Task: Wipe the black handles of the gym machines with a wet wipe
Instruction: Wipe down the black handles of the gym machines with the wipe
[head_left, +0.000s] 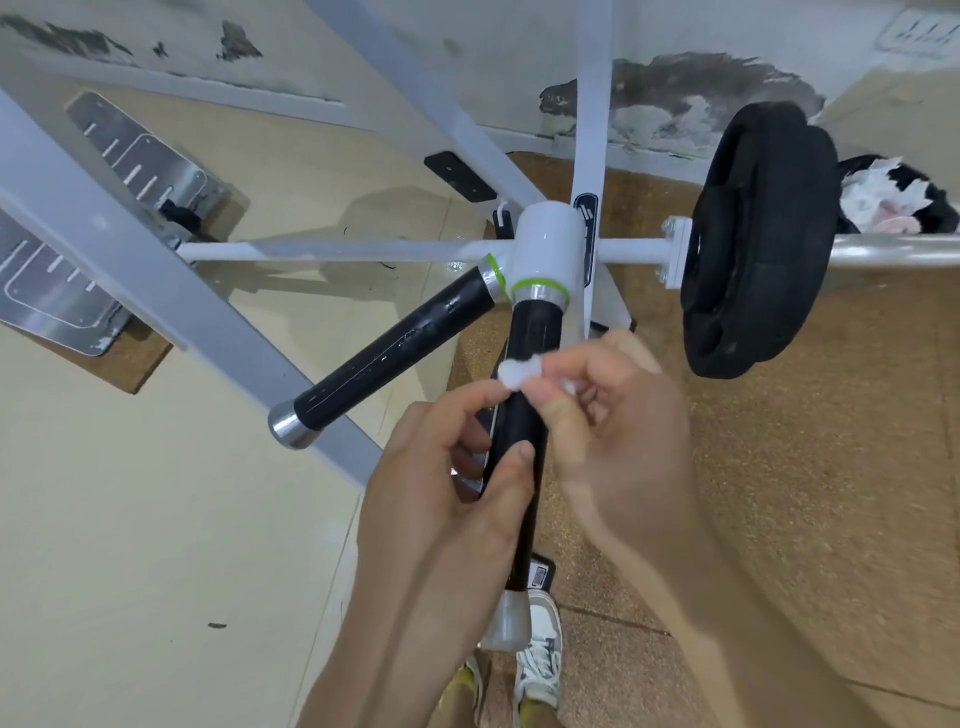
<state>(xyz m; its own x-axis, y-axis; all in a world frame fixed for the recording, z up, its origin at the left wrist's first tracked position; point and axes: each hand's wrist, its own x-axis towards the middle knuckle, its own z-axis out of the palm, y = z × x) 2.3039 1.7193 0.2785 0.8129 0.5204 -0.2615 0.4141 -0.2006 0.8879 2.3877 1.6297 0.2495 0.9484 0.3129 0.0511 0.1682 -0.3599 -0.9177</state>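
Wet wipe (515, 375) (soft, limp, light) sits bunched over the near black handle (535, 332), pinched between right hand (618, 415) and left hand (452, 509); probably best gripped as a wad against the rigid handle.

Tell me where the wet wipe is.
Head view, near the centre: the wet wipe is pinched by the right hand against the nearer black handle, just above the left hand gripping that handle.
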